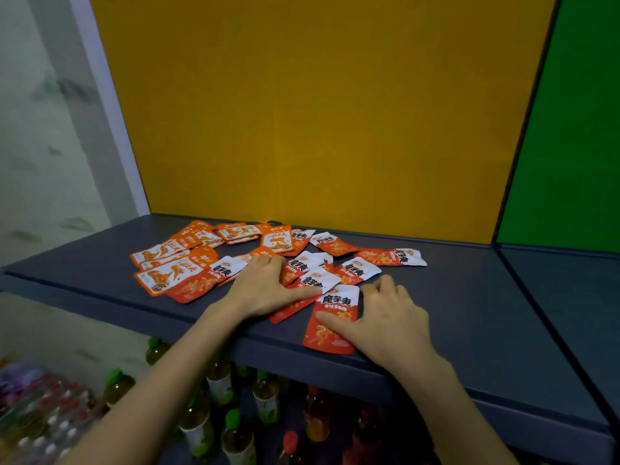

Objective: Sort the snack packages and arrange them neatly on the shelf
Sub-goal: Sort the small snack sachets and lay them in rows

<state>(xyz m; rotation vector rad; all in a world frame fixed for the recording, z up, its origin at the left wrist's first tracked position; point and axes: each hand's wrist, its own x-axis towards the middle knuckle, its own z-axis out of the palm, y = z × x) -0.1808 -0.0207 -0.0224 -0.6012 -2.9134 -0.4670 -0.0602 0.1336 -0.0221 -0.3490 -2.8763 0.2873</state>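
Note:
Several flat snack packs lie scattered on a dark grey shelf. Orange packs cluster at the left and back. Red-and-white packs spread across the middle and right. My left hand lies flat with spread fingers on a red-and-white pack in the middle of the heap. My right hand rests on the nearest red-and-white pack by the shelf's front edge, thumb pressed across its red half, fingers beside its right edge.
A yellow panel backs the shelf and a green panel backs the adjoining bay at the right. Below the shelf stand several drink bottles with green and red caps. A pale wall is at the left.

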